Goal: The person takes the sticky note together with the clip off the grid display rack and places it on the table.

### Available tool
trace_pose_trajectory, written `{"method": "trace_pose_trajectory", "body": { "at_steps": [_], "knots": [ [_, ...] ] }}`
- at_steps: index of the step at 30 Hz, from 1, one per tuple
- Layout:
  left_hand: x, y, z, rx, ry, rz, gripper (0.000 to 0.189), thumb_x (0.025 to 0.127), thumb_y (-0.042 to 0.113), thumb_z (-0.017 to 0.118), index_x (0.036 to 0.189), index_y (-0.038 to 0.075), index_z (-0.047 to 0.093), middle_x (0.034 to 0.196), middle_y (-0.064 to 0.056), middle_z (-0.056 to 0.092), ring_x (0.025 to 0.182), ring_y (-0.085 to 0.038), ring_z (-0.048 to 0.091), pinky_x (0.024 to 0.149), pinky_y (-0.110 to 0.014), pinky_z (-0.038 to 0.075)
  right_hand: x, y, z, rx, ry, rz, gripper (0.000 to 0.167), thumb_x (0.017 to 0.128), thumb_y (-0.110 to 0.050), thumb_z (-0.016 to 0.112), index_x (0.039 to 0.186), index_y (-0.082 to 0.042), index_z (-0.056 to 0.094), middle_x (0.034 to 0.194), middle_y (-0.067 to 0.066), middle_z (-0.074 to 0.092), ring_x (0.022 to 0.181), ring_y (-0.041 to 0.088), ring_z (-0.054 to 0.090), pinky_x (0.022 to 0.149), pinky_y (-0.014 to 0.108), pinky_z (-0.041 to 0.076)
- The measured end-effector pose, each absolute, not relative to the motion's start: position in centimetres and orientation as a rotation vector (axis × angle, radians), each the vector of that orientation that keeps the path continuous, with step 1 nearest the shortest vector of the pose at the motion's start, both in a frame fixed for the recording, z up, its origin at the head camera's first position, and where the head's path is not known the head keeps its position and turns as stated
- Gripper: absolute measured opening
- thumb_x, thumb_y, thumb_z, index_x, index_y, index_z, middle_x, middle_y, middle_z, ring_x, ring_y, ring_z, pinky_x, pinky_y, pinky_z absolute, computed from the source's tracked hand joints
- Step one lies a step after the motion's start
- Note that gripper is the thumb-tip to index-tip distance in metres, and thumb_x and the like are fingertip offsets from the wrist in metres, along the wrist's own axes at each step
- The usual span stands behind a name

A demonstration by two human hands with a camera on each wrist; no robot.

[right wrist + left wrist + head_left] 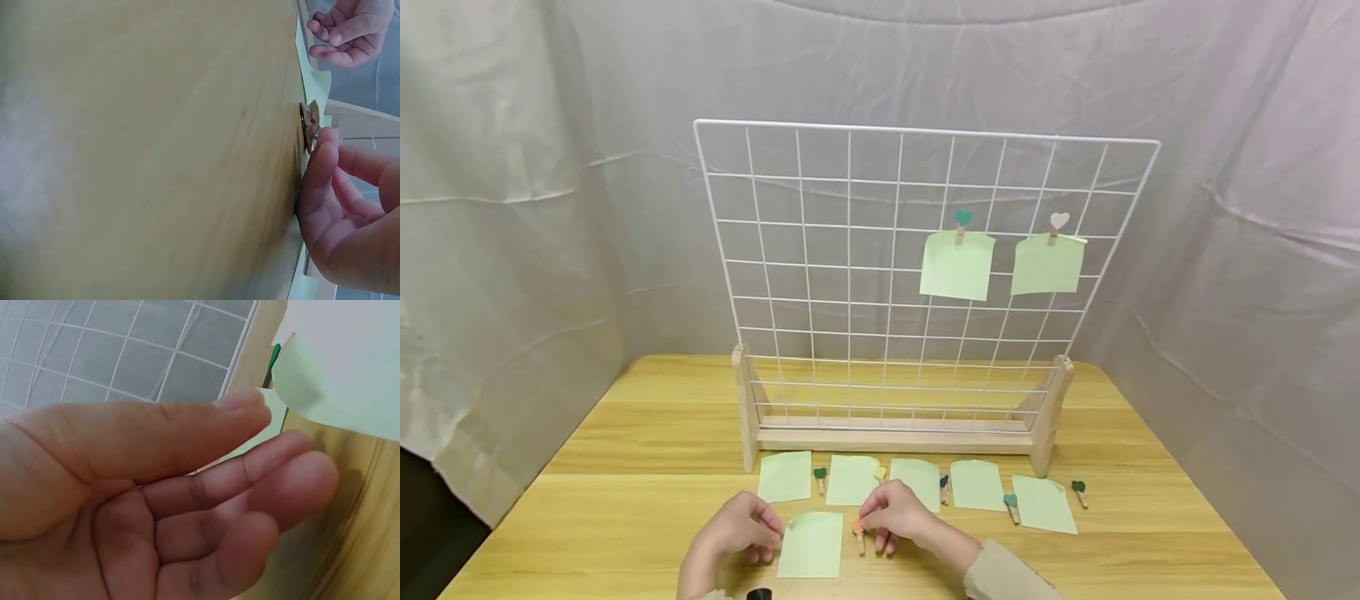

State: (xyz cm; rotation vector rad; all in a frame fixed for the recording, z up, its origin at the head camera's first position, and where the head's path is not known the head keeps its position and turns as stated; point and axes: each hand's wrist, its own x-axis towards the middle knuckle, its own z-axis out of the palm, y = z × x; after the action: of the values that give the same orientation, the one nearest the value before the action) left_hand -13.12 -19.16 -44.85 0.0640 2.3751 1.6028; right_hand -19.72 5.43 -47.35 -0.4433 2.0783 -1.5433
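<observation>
My right hand (897,510) pinches a small wooden clothespin (861,543) by its orange heart end, low over the table. In the right wrist view the same clothespin (310,122) shows at the thumb and fingertips. A pale green sticky note (810,546) lies just left of the clothespin, its top edge slightly curled. Beside that note's left edge is my left hand (747,527), fingers loosely bent. The left wrist view shows a gap between its thumb and fingers, with nothing held; the note's curled corner (303,381) is past the fingertips.
Behind the hands stands a white wire grid (868,287) in a wooden base (895,442). Two notes hang on it from heart clothespins, one teal (963,218), one white (1059,222). A row of several notes (976,485) and heart clothespins (1080,492) lies before the base.
</observation>
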Motion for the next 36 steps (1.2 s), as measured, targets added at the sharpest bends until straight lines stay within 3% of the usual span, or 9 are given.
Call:
{"method": "trace_pose_trajectory", "body": {
  "at_steps": [13,23,30,36],
  "knots": [
    [-13.7,-18.5,-44.0,-0.017,2.512,1.544,0.012,0.081,0.009,0.061,0.084,-0.003,0.06,0.069,-0.005,0.056,0.05,-0.016,0.055,0.046,-0.029,0.045,-20.2,6.5,-46.8,-0.47,2.079,-1.493,0.008,0.077,0.002,0.061,0.084,0.004,0.058,0.067,0.009,0.058,0.038,0.008,0.049,0.034,0.018,0.041],
    [-15.2,-16.8,-43.2,0.133,2.513,1.61,0.019,0.084,0.009,0.058,0.092,-0.009,0.057,0.067,-0.006,0.056,0.047,-0.012,0.049,0.042,-0.019,0.037,-21.0,7.6,-45.4,-0.506,2.073,-1.554,0.008,0.08,-0.002,0.06,0.086,0.004,0.059,0.069,0.014,0.059,0.04,0.009,0.051,0.037,0.018,0.043],
    [-16.2,-15.7,-42.5,0.211,2.589,1.596,0.017,0.083,0.006,0.058,0.091,-0.01,0.059,0.068,-0.008,0.056,0.053,-0.019,0.056,0.047,-0.027,0.046,-21.3,8.0,-44.6,-0.497,2.069,-1.565,0.014,0.082,-0.006,0.059,0.089,0.006,0.058,0.074,0.019,0.059,0.042,0.01,0.052,0.039,0.019,0.044],
    [-17.2,-14.6,-41.7,0.277,2.648,1.581,0.016,0.085,0.008,0.058,0.09,-0.007,0.061,0.071,-0.006,0.057,0.055,-0.024,0.058,0.051,-0.03,0.046,-22.1,8.6,-43.6,-0.536,2.058,-1.615,0.02,0.085,-0.007,0.057,0.094,0.011,0.057,0.073,0.018,0.059,0.044,0.011,0.054,0.04,0.02,0.045]
  ]
}}
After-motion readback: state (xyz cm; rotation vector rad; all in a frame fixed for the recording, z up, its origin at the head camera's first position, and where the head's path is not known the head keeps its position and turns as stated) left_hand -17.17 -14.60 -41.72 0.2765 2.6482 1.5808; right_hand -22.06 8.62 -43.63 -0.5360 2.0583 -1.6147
